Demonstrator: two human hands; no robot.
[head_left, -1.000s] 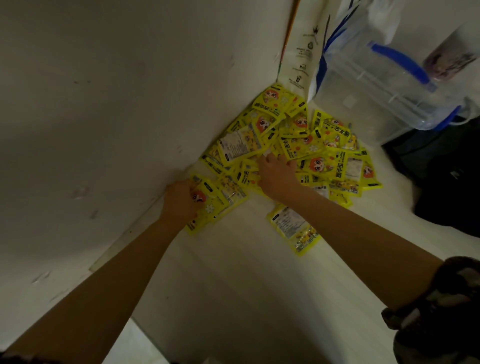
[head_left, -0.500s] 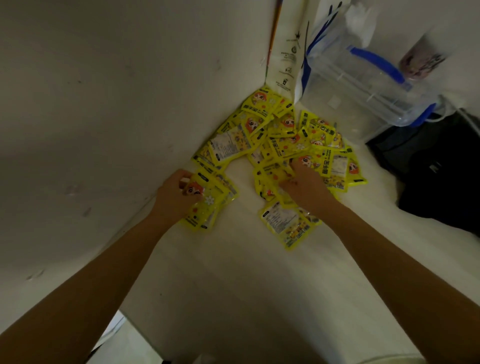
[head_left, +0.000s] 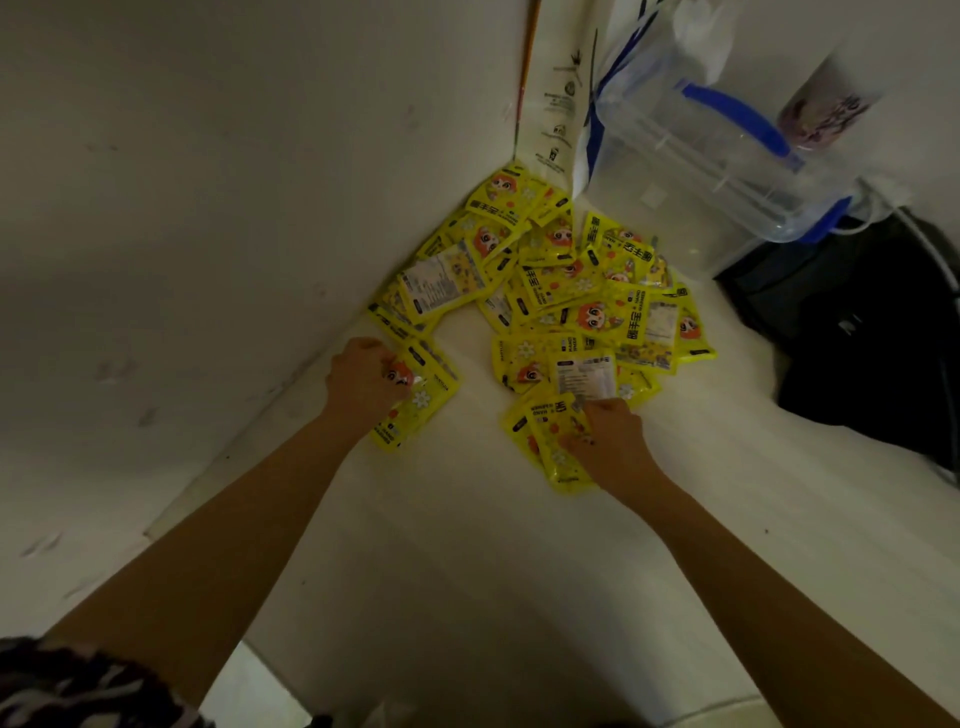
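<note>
A heap of several yellow hand-warmer packets (head_left: 566, 280) lies on the pale floor in the corner of a room. My left hand (head_left: 363, 376) grips a small stack of yellow packets (head_left: 421, 402) close to the left wall. My right hand (head_left: 610, 441) pinches a couple of packets (head_left: 545, 436) at the near edge of the heap, pulled a little away from the rest. Several packets lie face down and show white labels.
A clear plastic box with a blue handle (head_left: 701, 161) stands behind the heap at the right. A white printed bag (head_left: 561, 104) leans in the corner. A black bag (head_left: 872, 332) lies on the floor at the right. The white wall (head_left: 208, 208) rises at the left.
My right hand has drawn back from the middle of the heap toward me, dragging packets with it. My left hand stays on its stack by the wall.
</note>
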